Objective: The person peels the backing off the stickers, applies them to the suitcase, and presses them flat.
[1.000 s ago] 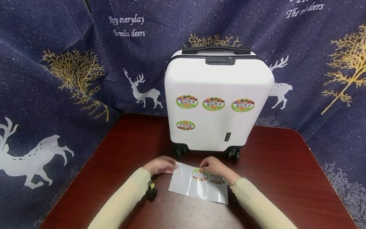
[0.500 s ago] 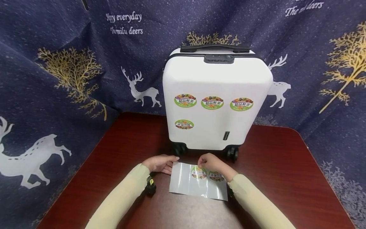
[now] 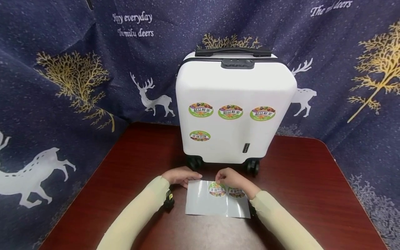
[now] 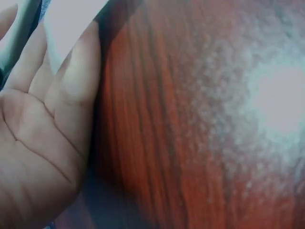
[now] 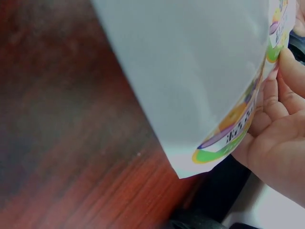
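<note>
A pale sticker sheet [image 3: 206,203] is tilted up above the table, with two oval fruit stickers on its right part, one being the middle sticker [image 3: 217,190]. My right hand [image 3: 232,178] pinches the sheet's top edge at that sticker; the right wrist view shows the thumb [image 5: 291,71] at its green rim. Whether the rim is lifted, I cannot tell. At the top left corner is my left hand [image 3: 180,176], its fingers [image 4: 81,71] fairly straight under the sheet and its thumb stretched along the top edge.
Behind the hands a white suitcase [image 3: 235,83] stands upright on black wheels [image 3: 252,166]. Several oval fruit stickers [image 3: 230,112] are on its front, one of them upside down in the lower left. A dark blue deer-print cloth [image 3: 125,52] hangs behind the reddish wooden table [image 3: 306,180].
My left hand has loosened its pinch on the sheet's corner, and its thumb has moved right along the top edge. The right hand stays at the middle sticker. The view has shifted slightly.
</note>
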Demonstrator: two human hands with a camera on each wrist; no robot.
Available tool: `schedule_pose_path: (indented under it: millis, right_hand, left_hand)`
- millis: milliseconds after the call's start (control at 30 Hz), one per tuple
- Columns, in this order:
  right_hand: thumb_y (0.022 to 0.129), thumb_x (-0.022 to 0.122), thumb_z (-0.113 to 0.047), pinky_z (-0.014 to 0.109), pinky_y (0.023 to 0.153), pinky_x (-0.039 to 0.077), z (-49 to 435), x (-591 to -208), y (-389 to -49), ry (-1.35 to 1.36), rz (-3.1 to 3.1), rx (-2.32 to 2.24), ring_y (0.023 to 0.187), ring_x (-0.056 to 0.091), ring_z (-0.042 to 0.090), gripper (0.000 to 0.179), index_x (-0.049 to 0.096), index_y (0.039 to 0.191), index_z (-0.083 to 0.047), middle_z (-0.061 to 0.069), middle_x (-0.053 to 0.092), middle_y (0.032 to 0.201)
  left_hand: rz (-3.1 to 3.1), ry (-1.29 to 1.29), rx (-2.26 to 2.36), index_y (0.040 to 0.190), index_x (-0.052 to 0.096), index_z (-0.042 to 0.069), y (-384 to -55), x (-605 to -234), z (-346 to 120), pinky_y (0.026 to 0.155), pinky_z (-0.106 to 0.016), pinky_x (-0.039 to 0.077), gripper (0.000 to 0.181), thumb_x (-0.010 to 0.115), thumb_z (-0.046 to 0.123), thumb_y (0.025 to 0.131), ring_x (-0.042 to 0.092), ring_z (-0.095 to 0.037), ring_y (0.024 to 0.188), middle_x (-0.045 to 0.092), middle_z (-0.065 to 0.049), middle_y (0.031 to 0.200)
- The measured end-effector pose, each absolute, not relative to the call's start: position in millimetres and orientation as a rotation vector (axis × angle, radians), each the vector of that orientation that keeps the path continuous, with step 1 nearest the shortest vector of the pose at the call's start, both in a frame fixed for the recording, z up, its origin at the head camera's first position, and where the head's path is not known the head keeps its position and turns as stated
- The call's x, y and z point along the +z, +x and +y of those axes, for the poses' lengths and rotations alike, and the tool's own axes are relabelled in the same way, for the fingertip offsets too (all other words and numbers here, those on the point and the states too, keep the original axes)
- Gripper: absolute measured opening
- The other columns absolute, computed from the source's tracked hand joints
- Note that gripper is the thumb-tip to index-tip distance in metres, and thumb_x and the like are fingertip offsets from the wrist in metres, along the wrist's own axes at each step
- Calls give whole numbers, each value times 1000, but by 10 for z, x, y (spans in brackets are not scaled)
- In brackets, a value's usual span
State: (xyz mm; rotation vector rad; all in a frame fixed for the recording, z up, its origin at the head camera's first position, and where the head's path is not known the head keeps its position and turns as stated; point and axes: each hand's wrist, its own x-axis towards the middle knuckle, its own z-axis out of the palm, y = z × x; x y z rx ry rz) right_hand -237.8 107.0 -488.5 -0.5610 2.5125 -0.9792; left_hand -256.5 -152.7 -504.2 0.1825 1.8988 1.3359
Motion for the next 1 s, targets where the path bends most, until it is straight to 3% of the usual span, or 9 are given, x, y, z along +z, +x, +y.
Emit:
schedule_pose_path:
  millis: [267, 467, 667, 1000]
  right_hand:
    - [93, 68, -4, 30, 77, 49, 1049, -4894, -2318, -543, 2511, -983, 78, 57, 12, 7, 71, 88, -4, 4, 72, 84]
    - [93, 68, -6, 29, 78, 50, 1040, -4933, -2296, -556, 2510, -1012, 80, 58, 12, 6, 71, 88, -5, 4, 72, 86]
    - [93, 68, -6, 27, 76, 51, 1039, -4960, -2298, -613, 2510, -1035, 79, 59, 10, 6, 71, 89, -4, 6, 74, 88]
    - [94, 70, -9, 28, 76, 52, 1059, -4944, -2303, -617, 2513, -1046, 80, 60, 9, 7, 73, 91, -3, 7, 76, 90]
  left_hand:
    - [2167, 276, 1226, 85, 78, 4, -2553, -5042, -1410, 68, -24, 54, 31, 73, 34, 89, 63, -8, 71, 69, 6, 72]
    - [2370, 454, 1072, 82, 79, 3, -2516, -5000, -1319, 66, -19, 45, 28, 73, 30, 87, 52, -6, 68, 63, 7, 67]
    - [2481, 618, 898, 94, 83, 5, -2483, -4949, -1214, 64, -17, 46, 22, 73, 23, 87, 55, -1, 70, 80, -3, 88]
    - [2451, 629, 922, 101, 82, 5, -2487, -4979, -1121, 71, -18, 50, 21, 70, 19, 90, 63, -4, 80, 81, -8, 100]
